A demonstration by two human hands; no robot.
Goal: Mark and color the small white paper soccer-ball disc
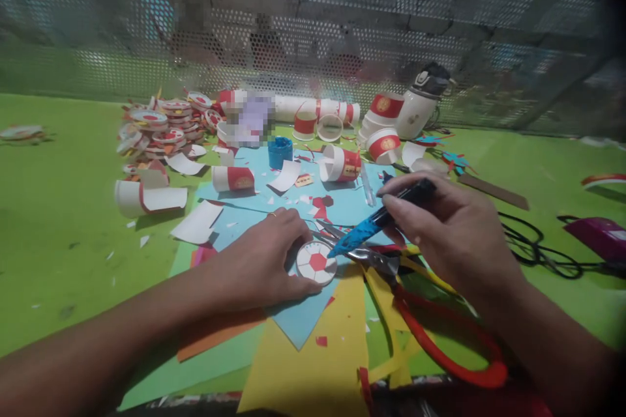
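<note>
My left hand lies knuckles up on blue paper, with thumb and fingers closed round the edge of a small white disc marked with a red centre. My right hand grips a blue-tipped glue gun, its nozzle pointing down-left at the disc's upper right edge. Red-handled scissors lie just under my right hand on yellow paper.
Red-and-white paper cups, a blue pot and a pile of finished discs crowd the far side of the green table. A white bottle stands at the back. Black cable and a magenta box lie right. Mesh fencing rises behind.
</note>
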